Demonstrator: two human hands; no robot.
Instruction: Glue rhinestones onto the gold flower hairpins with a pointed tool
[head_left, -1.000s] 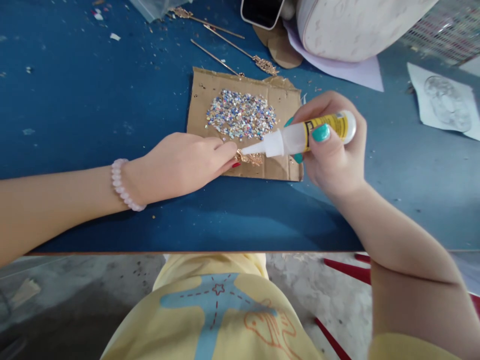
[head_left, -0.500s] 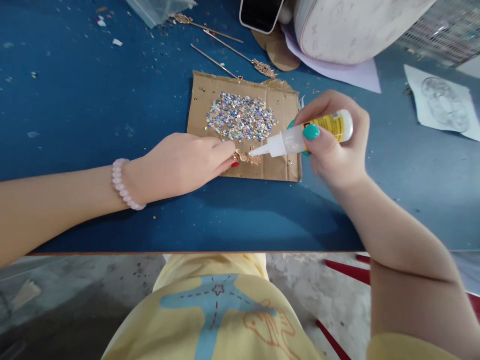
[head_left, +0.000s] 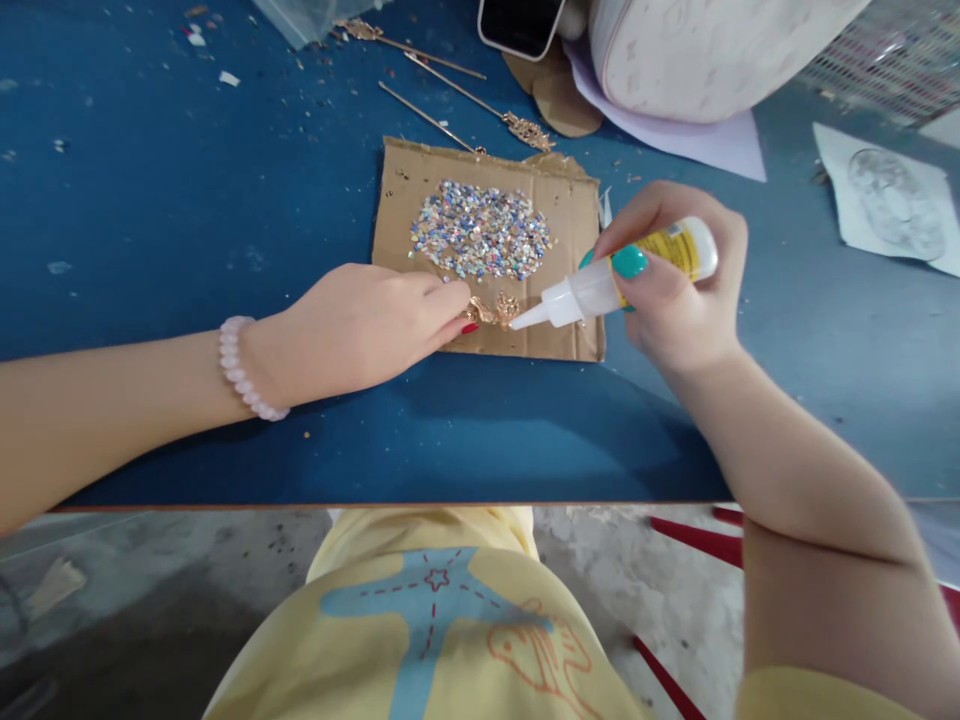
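Observation:
My left hand pinches a gold-coloured filigree ornament over the front of a cardboard piece. The ornament's decorated end sticks out to the right of my fingertips; its other end is hidden under the hand. In my right hand is a glue bottle with a yellow label, tilted so its white nozzle points down and left. The nozzle tip is at the lower right edge of the ornament; whether they touch I cannot tell. A patch of small shiny rhinestones covers the cardboard just behind.
Behind the cardboard lie several gold hairpin-like sticks. Farther back are a plastic bag, a phone and a pale pouch on a lilac sheet. A printed paper and a mesh basket are at right.
The bottle's nozzle has moved slightly right and down, from over the ornament's decorated end to its lower right edge. My left hand keeps its hold in nearly the same place.

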